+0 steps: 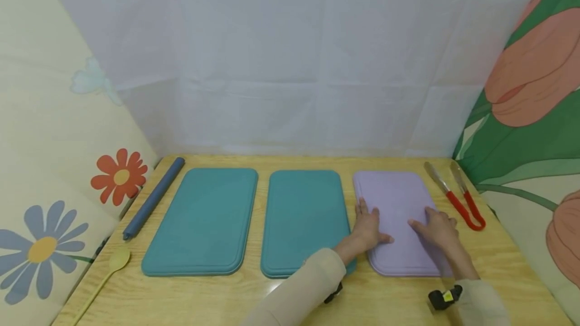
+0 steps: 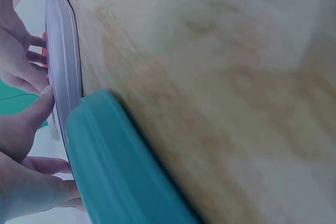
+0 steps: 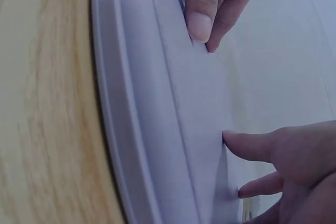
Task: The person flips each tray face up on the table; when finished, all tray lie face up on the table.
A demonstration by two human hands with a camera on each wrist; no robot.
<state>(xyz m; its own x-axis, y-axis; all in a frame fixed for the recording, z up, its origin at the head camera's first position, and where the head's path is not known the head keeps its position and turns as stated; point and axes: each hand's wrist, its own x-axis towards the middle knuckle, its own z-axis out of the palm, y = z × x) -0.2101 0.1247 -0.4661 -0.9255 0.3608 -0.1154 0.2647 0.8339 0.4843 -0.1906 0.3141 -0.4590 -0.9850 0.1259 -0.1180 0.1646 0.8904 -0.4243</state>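
Okay, so neither hand is clenched: the left hand (image 1: 368,228) and right hand (image 1: 438,228) both have their fingers spread and fairly straight, thumbs on the flat face of a lilac board (image 1: 399,190), other fingers out by its long sides. That board's the rightmost of three, lying flat on the table (image 1: 385,296): a smooth, plastic-looking rectangle with rounded corners and a stepped rim. Left of it there's a skinny gap, then the middle teal board (image 1: 301,210), near right corner partly behind the left sleeve (image 1: 299,286). Another narrow gap, then the left teal board (image 1: 204,220). Over on the right, bare wood shows before the red-handled tongs (image 1: 458,206), arms splayed. Far left: a blue-grey stick (image 1: 154,198) and a yellow spoon (image 1: 120,259). Tabletop's pale wood grain, with a creased white sheet (image 1: 294,64) behind and flowery cloth (image 1: 530,109) either side.
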